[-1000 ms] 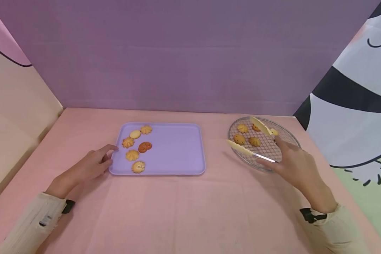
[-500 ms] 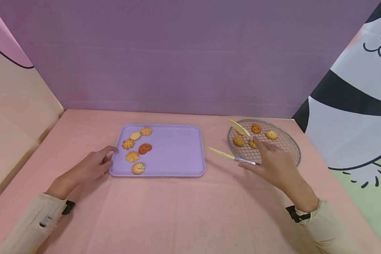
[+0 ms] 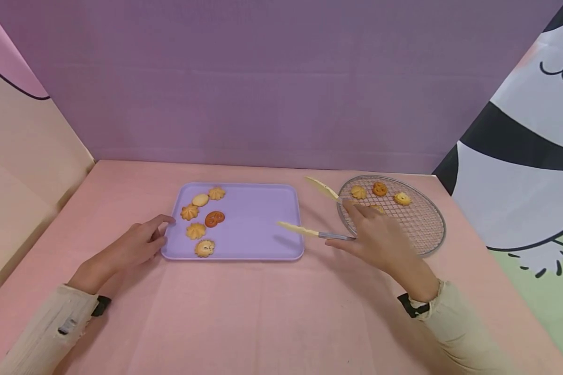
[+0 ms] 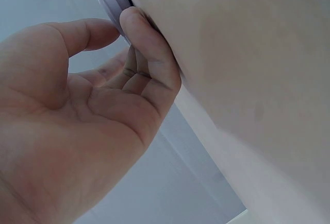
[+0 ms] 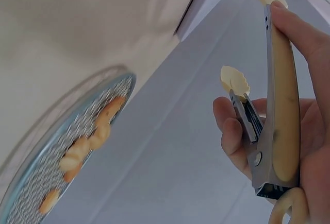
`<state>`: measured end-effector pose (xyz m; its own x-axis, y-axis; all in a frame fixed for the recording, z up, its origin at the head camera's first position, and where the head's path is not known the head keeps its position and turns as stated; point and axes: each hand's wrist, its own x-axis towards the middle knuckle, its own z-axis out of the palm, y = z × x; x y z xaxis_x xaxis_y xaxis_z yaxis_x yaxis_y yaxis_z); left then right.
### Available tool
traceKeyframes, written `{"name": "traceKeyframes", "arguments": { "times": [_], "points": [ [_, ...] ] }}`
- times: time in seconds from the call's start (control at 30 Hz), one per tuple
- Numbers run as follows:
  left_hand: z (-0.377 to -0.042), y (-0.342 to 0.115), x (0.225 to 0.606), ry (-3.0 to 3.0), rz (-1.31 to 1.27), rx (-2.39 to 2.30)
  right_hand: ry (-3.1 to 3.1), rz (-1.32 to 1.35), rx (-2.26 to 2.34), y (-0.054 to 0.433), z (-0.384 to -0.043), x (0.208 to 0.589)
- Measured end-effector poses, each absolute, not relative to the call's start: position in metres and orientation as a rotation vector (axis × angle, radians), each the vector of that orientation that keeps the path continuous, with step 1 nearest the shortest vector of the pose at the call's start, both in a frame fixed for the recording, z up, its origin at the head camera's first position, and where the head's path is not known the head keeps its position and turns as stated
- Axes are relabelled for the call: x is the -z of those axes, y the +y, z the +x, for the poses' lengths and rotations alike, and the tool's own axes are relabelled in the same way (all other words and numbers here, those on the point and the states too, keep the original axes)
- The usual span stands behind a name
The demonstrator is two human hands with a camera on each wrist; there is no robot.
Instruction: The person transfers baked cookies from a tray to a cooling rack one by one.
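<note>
My left hand (image 3: pixel 138 240) holds the left edge of a lilac tray (image 3: pixel 253 221), with index finger and thumb at the rim. Several cookies, including a pale oval cookie (image 3: pixel 200 200) and a brown pretzel-shaped cookie (image 3: pixel 214 219), lie in the tray's left part. My right hand (image 3: pixel 377 237) grips cream-tipped metal tongs (image 5: pixel 281 100) in the gap between tray and rack, their lower tip over the tray's right side. The tips stand wide apart with nothing visible between them. Several cookies, among them a round brown one (image 3: pixel 380 188), sit on a round wire rack (image 3: pixel 424 229), partly hidden by my right hand.
Pink cloth (image 3: pixel 262 312) covers the table in front of the tray and rack. A purple backdrop (image 3: pixel 281 88) rises behind, and a panel with a panda drawing (image 3: pixel 521 135) stands at the right.
My right hand and the tongs have moved left from over the rack toward the tray's right edge, uncovering cookies at the rack's back. My left hand has stayed at the tray.
</note>
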<state>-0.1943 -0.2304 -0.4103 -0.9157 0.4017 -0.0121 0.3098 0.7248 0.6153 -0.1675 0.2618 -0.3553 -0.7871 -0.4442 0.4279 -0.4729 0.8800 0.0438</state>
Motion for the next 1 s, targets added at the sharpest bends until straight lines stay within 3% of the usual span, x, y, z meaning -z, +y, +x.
{"name": "traceKeyframes", "arguments": {
  "times": [1.0],
  "points": [
    [-0.195,-0.231,0.411,2.810,0.619,-0.949,-2.676,0.902,-0.043,0.173,-0.193,0.369]
  ]
}}
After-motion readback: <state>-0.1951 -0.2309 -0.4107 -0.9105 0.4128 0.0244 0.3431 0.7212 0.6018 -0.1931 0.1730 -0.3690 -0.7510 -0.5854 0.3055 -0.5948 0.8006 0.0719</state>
